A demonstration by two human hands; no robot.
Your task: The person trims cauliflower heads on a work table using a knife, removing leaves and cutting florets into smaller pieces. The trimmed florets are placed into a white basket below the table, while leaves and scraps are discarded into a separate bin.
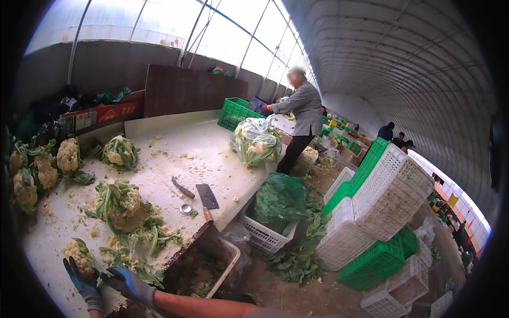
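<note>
At the lower left, a cauliflower head [75, 254] with green leaves rests by the near edge of a white tabletop [167, 147]. My left hand [82, 285], in a grey and blue work glove, cups its near side. From the right, my right hand [131, 283] in a matching glove has its fingers on a leaf [94, 265] of that head; the fingertips are partly hidden. Beyond the hands lie loose trimmed leaves [131, 254] and a leafy cauliflower [117, 202] standing stem up. A cleaver [207, 198] and a curved knife [183, 188] lie farther off.
Several cauliflowers [47, 171] line the table's left side. A bagged bundle [256, 143] sits at its far end. A scrap bin [203, 262] adjoins the right edge. Stacked crates [381, 190] and leaves [298, 258] occupy the floor. A co-worker [303, 107] stands beyond, by a green crate [236, 113].
</note>
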